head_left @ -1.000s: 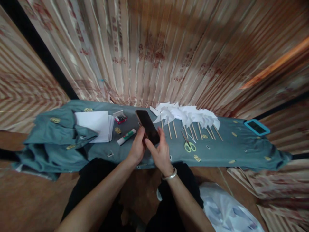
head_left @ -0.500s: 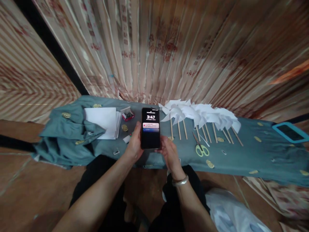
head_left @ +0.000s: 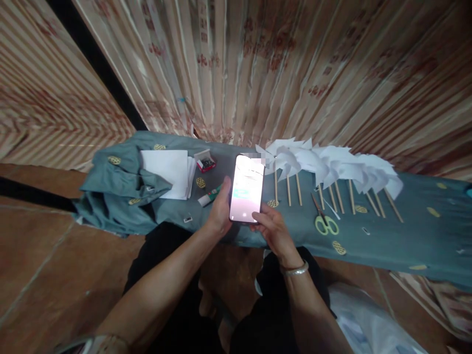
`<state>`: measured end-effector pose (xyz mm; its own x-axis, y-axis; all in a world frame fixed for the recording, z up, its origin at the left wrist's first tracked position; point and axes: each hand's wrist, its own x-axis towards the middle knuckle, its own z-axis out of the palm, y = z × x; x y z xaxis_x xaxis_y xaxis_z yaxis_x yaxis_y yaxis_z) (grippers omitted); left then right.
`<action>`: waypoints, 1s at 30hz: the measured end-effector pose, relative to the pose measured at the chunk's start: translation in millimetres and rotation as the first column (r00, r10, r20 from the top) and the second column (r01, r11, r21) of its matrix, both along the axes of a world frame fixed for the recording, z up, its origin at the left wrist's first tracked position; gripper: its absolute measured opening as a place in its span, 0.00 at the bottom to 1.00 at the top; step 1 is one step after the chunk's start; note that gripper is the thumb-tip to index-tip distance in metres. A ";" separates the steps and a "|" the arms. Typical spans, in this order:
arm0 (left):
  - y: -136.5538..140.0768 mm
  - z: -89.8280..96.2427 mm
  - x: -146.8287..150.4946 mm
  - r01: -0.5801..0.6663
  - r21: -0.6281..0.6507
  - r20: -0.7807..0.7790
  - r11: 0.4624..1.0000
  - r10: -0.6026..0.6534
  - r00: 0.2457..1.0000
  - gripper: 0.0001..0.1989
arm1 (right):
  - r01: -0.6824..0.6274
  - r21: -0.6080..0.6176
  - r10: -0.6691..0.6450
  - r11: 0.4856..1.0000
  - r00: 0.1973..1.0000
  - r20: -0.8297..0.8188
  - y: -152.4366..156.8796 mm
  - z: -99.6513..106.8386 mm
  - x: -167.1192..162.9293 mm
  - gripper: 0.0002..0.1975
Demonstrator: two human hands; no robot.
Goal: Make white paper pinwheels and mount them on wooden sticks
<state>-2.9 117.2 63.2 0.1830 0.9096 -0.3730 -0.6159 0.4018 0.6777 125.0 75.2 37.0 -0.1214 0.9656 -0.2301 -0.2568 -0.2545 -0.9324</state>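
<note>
A smartphone point(head_left: 246, 189) with a bright, pale pink screen is held upright above the cloth-covered table. My left hand point(head_left: 221, 209) is closed along its left edge. At the lower right corner, my right hand point(head_left: 271, 226) grips the phone, its thumb over the bottom of the screen. Just left of the phone lies a green and white tube point(head_left: 209, 196), partly behind my left hand. To the right, several white paper pinwheels point(head_left: 324, 164) on wooden sticks rest in an overlapping row. Green-handled scissors point(head_left: 326, 224) lie below the sticks.
White paper sheets point(head_left: 165, 172) are stacked on the left, partly under a fold of the green cloth point(head_left: 110, 182). A small red box point(head_left: 205, 162) of dark bits stands open near the phone. A pleated curtain point(head_left: 214, 73) hangs behind; a pale plastic bag point(head_left: 361, 314) sits below right.
The phone's screen has gone from a dark lock screen to a bright one. My right thumb has moved onto the screen. The view has shifted, and the blue-framed object at far right is out of sight.
</note>
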 end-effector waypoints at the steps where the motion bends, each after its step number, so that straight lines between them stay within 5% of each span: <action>1: -0.3 0.3 0.3 0.006 -0.003 0.006 1.000 -0.006 1.000 0.32 | -0.003 0.000 0.003 1.000 1.000 0.016 0.4 -1.7 -0.3 0.13; 19: -0.4 -7.8 4.7 -0.073 -0.015 0.041 0.997 0.074 0.996 0.27 | 0.090 0.059 -0.097 0.994 0.987 0.128 1.5 -6.7 -11.5 0.13; 30: -0.3 5.1 5.1 -0.040 -0.095 0.100 0.995 0.049 0.994 0.27 | 0.033 0.113 -0.054 0.993 0.979 0.195 3.5 -19.1 1.8 0.13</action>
